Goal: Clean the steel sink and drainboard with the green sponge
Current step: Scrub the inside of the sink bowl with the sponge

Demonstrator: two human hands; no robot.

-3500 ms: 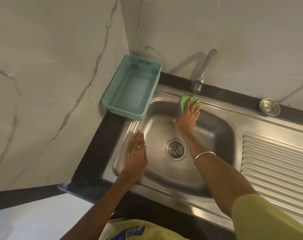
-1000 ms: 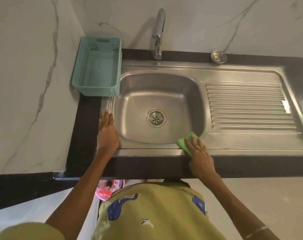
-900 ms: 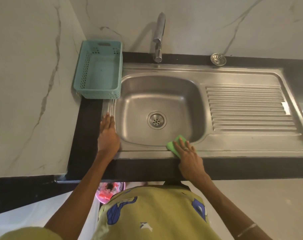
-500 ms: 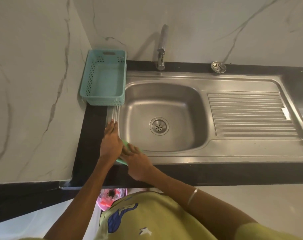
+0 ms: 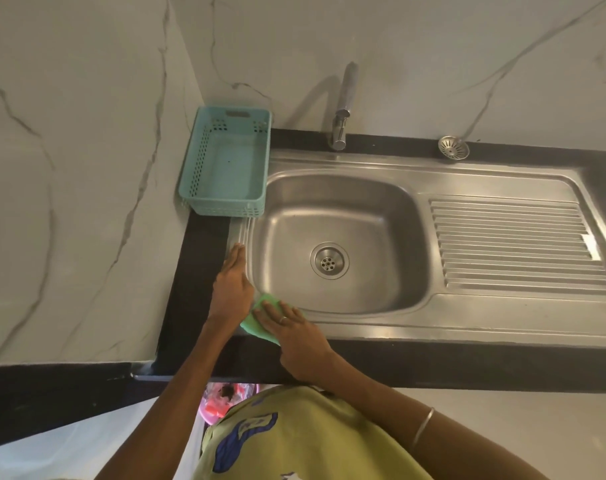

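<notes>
The steel sink has a round drain in its bowl, and the ribbed drainboard lies to its right. My right hand presses the green sponge flat with straight fingers onto the sink's front-left rim corner. The sponge is mostly covered by that hand. My left hand rests flat on the left rim, fingers straight and pointing away from me, just left of the sponge.
A teal plastic basket stands on the black counter at the sink's back left. The tap rises behind the bowl. A loose steel strainer lies on the back ledge. Marble walls close in at the left and back.
My right hand has slid the sponge leftward along the front rim, from the bowl's front-right corner to the front-left corner beside my left hand. The left hand has stayed on the left rim.
</notes>
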